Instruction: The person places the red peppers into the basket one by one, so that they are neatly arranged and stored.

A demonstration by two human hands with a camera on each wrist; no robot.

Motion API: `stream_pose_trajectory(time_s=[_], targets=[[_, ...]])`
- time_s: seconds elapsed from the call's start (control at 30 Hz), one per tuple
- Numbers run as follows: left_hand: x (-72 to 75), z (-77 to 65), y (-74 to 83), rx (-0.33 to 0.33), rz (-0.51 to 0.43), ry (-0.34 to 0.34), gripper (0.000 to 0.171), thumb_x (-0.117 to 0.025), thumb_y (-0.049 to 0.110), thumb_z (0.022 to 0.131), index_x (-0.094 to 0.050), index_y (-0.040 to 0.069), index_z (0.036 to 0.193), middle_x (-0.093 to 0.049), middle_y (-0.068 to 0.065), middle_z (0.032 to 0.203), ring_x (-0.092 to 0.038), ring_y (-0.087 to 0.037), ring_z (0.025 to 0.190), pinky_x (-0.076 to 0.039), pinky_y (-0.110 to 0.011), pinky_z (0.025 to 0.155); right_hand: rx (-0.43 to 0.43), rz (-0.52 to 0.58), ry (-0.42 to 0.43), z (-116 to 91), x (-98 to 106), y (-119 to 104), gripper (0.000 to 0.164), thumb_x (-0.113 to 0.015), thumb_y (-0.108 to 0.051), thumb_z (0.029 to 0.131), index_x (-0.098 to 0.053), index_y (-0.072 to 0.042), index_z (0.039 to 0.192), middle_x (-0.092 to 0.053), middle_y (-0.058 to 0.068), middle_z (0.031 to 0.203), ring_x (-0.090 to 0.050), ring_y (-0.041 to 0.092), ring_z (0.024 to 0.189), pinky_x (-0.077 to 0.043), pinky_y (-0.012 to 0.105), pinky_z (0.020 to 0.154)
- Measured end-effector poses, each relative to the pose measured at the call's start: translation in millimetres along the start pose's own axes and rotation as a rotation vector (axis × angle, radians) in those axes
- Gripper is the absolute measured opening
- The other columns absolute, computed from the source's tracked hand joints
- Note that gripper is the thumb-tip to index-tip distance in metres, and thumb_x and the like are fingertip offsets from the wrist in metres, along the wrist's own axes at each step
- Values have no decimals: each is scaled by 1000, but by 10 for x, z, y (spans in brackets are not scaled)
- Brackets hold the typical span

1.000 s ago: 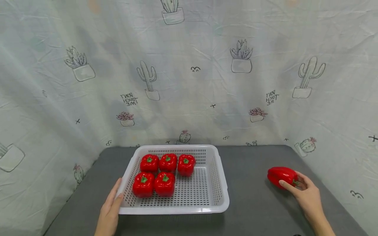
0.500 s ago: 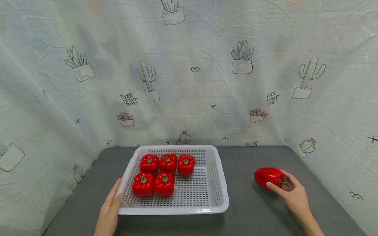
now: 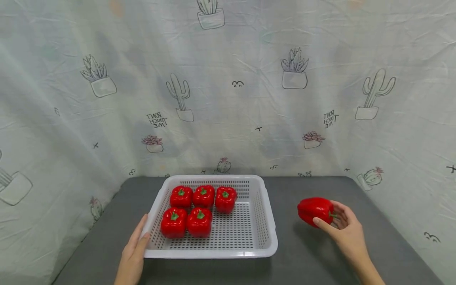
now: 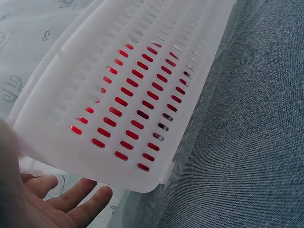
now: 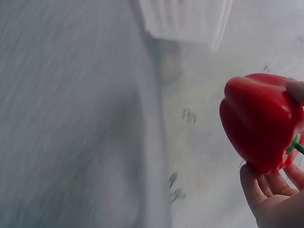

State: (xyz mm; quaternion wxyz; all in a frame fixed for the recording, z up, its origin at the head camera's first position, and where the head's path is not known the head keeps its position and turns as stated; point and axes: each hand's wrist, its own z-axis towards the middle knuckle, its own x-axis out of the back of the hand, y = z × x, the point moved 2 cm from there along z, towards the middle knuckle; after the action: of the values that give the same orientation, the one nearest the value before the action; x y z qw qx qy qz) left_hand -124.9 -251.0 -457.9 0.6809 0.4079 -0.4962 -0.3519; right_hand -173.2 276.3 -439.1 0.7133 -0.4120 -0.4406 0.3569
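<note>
A white plastic basket with slotted walls stands on the table, holding several red bell peppers with green stems upright in its left part. At its left front corner, my left hand holds the rim, thumb at the top edge and fingers along the outside. In the left wrist view its fingers show beneath the rim beside the slotted wall. To the right of the basket, my right hand grips another red bell pepper by its stem end. That pepper lies sideways in the air above its shadow, stem toward the palm.
The dark grey table extends on both sides of the basket. The basket's right part shows its bare slotted floor. A pale curtain printed with cactus drawings hangs behind the table and at both sides.
My right hand has moved left with the bell pepper, closer to the basket, and slightly up in the last half second. My left hand and the basket stay in place.
</note>
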Motion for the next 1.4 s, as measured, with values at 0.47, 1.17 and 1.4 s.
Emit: stream_pose_trajectory(time_s=[0.47,1.17,1.4], targets=[[3,11,0,15,-4,-6,57,-40,33,107,-21,16,159,-25,-16,157,-27,-40,138,-27,-66,101,216,138,-121,-11,-405,-809,68,-81,-12,83,-51,-15,143,-54,5,130,-57,18,107,-52,23,78],[6,22,10,-6,45,-23,59,-40,35,107,-20,14,159,-23,-19,158,-26,-44,138,-26,-70,99,265,99,-382,-115,-1403,-1068,69,-89,-21,71,-57,-14,132,-59,1,122,-54,24,107,-54,40,79],[18,19,13,6,37,-20,59,-40,35,107,-20,14,158,-22,-18,158,-25,-43,139,-25,-69,101,217,112,-498,-175,-1655,-1071,67,-87,-22,74,-58,-14,134,-57,3,126,-57,26,104,-54,34,75]])
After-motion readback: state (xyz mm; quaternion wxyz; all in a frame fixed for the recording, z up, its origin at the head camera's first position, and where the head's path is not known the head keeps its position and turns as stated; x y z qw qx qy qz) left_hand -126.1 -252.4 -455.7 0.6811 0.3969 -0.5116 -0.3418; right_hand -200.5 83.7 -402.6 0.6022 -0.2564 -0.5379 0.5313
